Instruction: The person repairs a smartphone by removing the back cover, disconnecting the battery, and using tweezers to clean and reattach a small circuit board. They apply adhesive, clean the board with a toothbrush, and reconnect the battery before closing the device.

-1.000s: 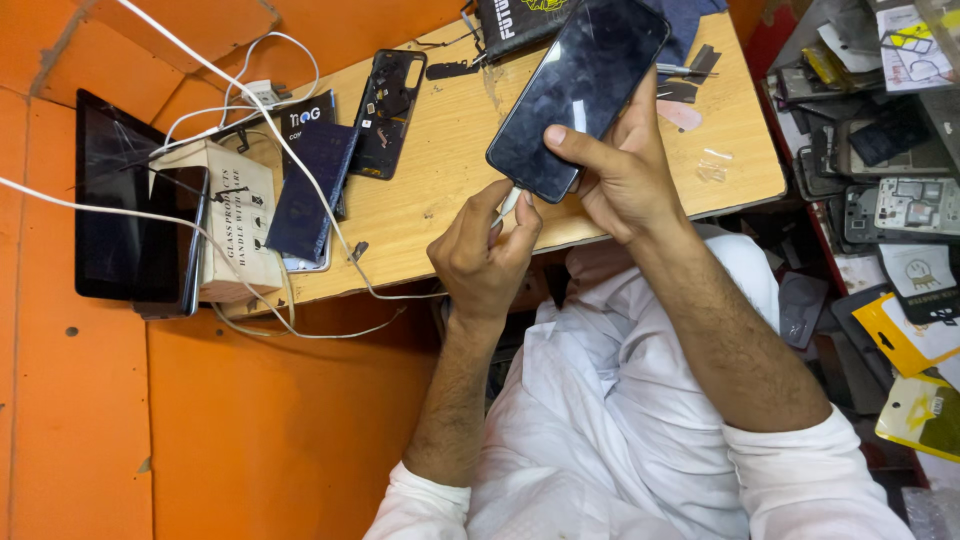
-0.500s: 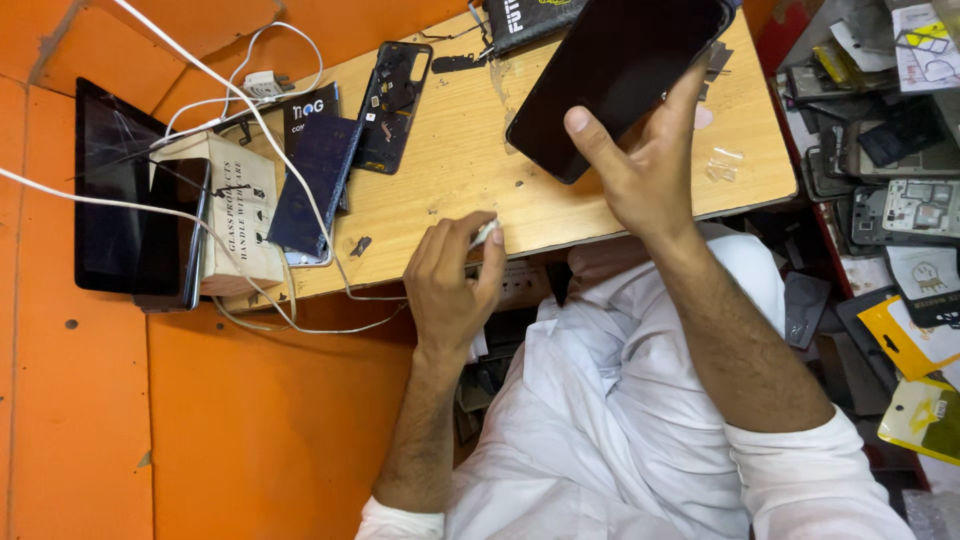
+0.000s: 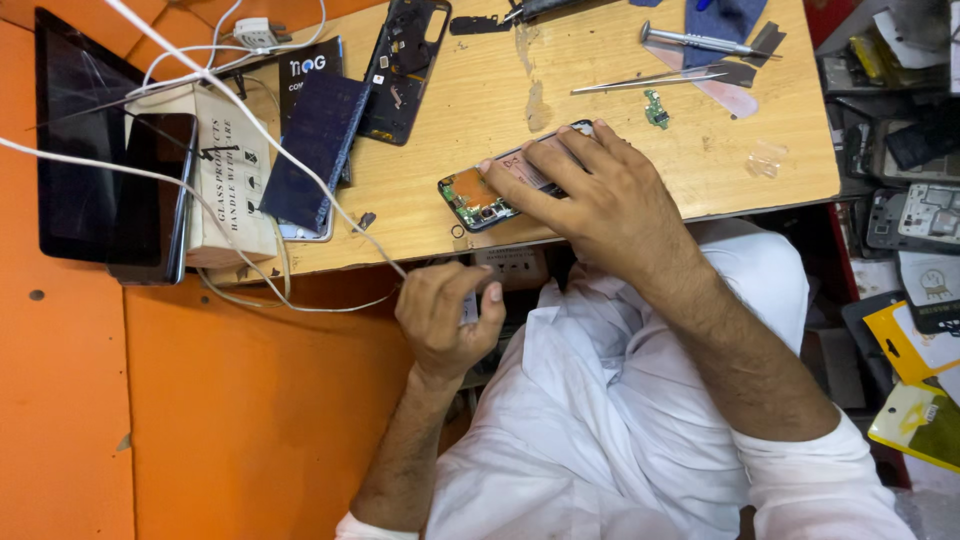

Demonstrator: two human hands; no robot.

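Two hands are seen: the left hand (image 3: 445, 318) is closed on a small white object (image 3: 470, 308) just off the bench's (image 3: 620, 140) near edge; the right hand (image 3: 590, 190) is pressed, fingers spread, on an opened phone (image 3: 478, 200) at that edge. Tweezers (image 3: 650, 80) lie farther back.

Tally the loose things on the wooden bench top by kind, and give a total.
Opened phone under the right hand: 1
Black phone frame: 1
Dark phone or screen panel: 1
Screwdriver: 1
Tweezers: 1
Small green circuit board: 1
Total: 6
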